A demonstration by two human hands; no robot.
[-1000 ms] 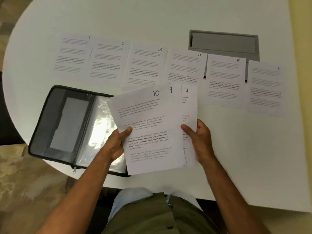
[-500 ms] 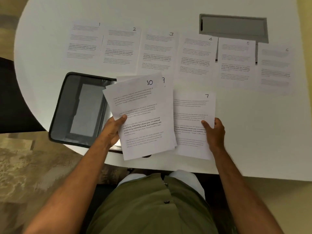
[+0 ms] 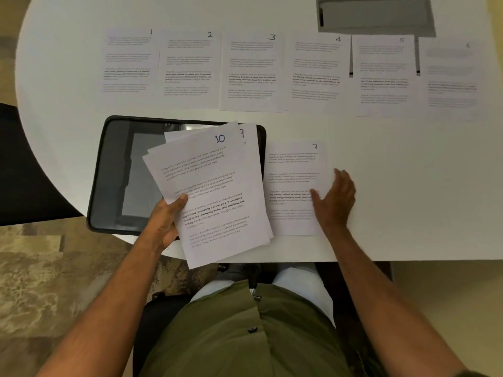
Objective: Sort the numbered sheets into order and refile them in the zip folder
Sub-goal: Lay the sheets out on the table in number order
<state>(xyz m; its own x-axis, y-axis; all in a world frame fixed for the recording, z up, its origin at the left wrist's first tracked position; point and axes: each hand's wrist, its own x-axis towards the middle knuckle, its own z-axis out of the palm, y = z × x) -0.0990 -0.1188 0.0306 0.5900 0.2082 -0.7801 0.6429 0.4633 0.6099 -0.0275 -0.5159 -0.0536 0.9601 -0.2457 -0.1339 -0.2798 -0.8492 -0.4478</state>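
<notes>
Sheets 1 (image 3: 128, 62), 2 (image 3: 189, 68), 3 (image 3: 251, 72), 4 (image 3: 317, 73), 5 (image 3: 383, 74) and 6 (image 3: 451, 80) lie in a row across the far side of the white table (image 3: 408, 186). Sheet 7 (image 3: 292, 183) lies flat nearer me, under the row. My right hand (image 3: 333, 200) rests on sheet 7's right edge, fingers straight. My left hand (image 3: 166, 220) grips a small fanned stack (image 3: 215, 197) with sheet 10 on top, thumb on the paper. The stack hangs over the open black zip folder (image 3: 119, 172).
A grey rectangular hatch (image 3: 375, 16) is set into the table at the back right, partly under sheets 5 and 6. The table's near edge runs just below sheet 7. Patterned carpet shows at the left.
My right hand drew sheet 7 out of the stack, laid it flat to the right and let go of it. The left hand kept the rest of the stack.
</notes>
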